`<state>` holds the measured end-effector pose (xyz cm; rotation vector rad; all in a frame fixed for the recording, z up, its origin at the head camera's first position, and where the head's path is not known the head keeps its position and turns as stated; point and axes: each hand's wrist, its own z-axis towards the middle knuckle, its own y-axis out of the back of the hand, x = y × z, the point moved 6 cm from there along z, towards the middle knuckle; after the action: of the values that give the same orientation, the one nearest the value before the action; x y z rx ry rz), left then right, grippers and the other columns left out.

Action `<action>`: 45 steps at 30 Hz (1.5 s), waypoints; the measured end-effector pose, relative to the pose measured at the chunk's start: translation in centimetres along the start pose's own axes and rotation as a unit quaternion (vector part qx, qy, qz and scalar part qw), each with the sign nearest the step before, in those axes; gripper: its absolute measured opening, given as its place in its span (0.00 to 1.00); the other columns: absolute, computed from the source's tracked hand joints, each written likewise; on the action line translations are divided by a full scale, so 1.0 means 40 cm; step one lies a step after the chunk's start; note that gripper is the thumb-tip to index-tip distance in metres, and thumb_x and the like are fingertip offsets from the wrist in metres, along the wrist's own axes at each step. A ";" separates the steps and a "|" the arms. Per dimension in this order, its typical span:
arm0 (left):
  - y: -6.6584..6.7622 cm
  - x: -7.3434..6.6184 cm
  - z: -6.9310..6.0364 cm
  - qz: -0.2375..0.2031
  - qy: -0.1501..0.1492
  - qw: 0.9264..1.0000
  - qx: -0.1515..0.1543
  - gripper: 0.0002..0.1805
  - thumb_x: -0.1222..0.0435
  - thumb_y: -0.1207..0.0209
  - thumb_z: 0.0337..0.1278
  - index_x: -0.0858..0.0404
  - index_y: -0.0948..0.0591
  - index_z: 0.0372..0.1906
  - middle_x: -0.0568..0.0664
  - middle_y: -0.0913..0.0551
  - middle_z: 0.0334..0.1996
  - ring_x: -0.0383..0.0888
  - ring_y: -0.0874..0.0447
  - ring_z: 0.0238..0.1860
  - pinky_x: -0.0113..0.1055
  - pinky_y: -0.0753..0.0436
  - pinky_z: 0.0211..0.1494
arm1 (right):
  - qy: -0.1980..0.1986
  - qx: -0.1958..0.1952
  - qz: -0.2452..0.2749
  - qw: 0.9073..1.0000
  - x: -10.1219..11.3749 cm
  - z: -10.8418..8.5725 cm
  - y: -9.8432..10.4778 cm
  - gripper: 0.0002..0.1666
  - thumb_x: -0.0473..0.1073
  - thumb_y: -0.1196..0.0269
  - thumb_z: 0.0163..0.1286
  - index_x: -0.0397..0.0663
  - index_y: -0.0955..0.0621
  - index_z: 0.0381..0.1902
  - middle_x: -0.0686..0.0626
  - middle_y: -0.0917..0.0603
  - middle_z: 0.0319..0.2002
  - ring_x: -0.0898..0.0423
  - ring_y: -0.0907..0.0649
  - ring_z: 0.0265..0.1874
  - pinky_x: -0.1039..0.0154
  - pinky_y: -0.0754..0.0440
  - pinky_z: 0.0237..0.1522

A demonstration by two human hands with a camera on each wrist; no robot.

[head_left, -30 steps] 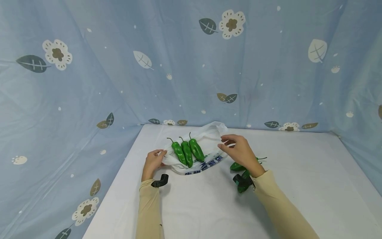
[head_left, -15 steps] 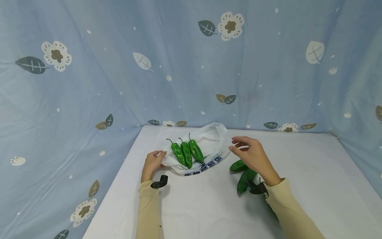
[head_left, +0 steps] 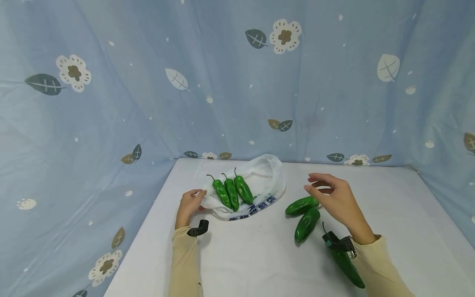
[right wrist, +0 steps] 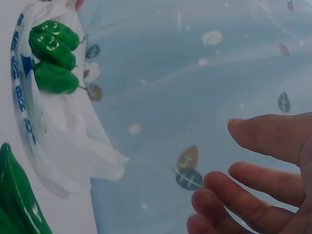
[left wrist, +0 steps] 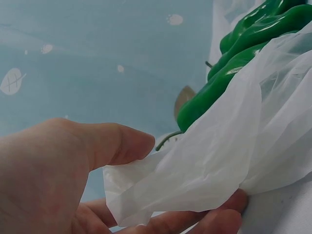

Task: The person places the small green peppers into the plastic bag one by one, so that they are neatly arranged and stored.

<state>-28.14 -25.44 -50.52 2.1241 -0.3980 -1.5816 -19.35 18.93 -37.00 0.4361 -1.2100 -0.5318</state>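
My left hand point(head_left: 189, 206) pinches the left edge of a white plastic bag point(head_left: 267, 187) between thumb and fingers; the left wrist view shows the film point(left wrist: 195, 170) under the thumb. Three green peppers point(head_left: 243, 189) lie side by side on the bag, stems toward the back. My right hand point(head_left: 335, 200), fingers loosely bent and holding nothing, hovers right of the bag, just beside and above two more peppers point(head_left: 307, 225). Another pepper point(head_left: 346, 268) lies nearer the front, partly hidden by the right wrist's camera.
A white-covered table point(head_left: 252, 255) carries everything. Blue patterned cloth point(head_left: 222, 115) hangs behind it and along both sides. Black cameras are strapped to the left wrist point(head_left: 198, 228) and right wrist point(head_left: 339, 243).
The right hand has moved right, away from the bag's right edge, uncovering the loose peppers on the right. The left hand keeps its pinch on the bag and has barely moved.
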 end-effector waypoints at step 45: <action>-0.003 -0.009 -0.010 -0.004 -0.003 1.000 -0.011 0.31 0.50 0.44 0.73 0.66 0.24 0.70 0.70 0.21 0.64 0.38 0.17 0.24 0.28 0.22 0.32 | -0.084 -0.052 -0.068 0.993 -0.192 -0.201 0.104 0.25 0.46 0.29 0.69 0.37 0.17 0.59 0.36 0.12 0.52 0.86 0.26 0.38 0.84 0.23 0.36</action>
<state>-27.86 -25.09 -50.16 2.1068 -0.3740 -1.5899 -13.05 27.14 -42.80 0.3916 -1.3123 -0.7572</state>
